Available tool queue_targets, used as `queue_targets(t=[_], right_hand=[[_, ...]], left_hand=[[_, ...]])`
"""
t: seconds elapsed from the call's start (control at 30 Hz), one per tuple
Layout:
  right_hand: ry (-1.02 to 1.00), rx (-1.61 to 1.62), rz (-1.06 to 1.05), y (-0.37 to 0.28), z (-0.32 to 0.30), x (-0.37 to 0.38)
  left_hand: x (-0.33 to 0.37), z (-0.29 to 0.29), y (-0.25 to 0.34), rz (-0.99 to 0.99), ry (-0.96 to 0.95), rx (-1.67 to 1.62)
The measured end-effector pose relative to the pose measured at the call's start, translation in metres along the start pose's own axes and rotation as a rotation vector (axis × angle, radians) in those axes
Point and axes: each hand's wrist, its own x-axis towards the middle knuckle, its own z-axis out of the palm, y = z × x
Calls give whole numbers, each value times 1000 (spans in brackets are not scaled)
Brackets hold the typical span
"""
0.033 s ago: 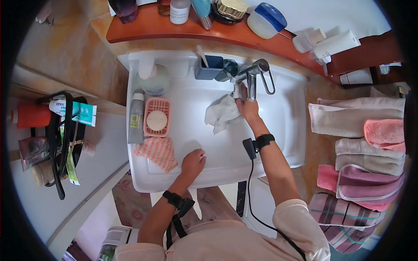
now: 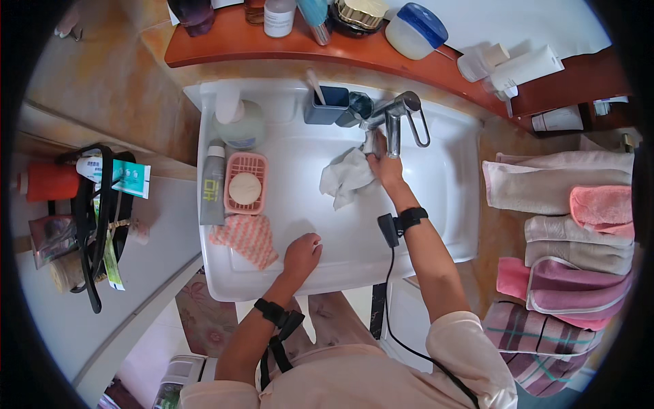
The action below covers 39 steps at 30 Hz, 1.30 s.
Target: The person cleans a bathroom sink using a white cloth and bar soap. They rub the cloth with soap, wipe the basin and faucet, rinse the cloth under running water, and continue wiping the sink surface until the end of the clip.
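Nothing was visibly moved: a white cloth (image 2: 346, 178) was held beside the faucet (image 2: 393, 129) by the right hand (image 2: 388, 169); the left hand (image 2: 302, 257) was curled.

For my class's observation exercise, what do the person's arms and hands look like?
The left hand and right hand are bare. Black wrist straps carry small dark boxes; a thin black cable runs from the right box. The sleeves are short and pale pinkish.
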Motion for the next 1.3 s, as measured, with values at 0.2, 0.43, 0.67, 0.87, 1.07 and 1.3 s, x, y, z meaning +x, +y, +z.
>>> queue_targets(t=[0.2, 0.43, 0.67, 0.87, 1.07, 1.3], right_hand=[[-212, 26, -9, -17, -14, -27], [-260, 140, -141, -28, -39, -55], [-332, 121, -356, -26, -53, -74], [-390, 181, -410, -36, -63, -86], [-407, 318, -161, -24, -64, -88], [-391, 621, -98, -20, -41, -93]], left_hand=[[2, 1, 1, -29, -5, 23], [0, 2, -1, -2, 7, 23], [59, 8, 30, 66, 361, -322], [118, 22, 47, -153, 37, -432], [106, 17, 35, -567, 1, -1047], [95, -9, 42, -475, -12, -1442]])
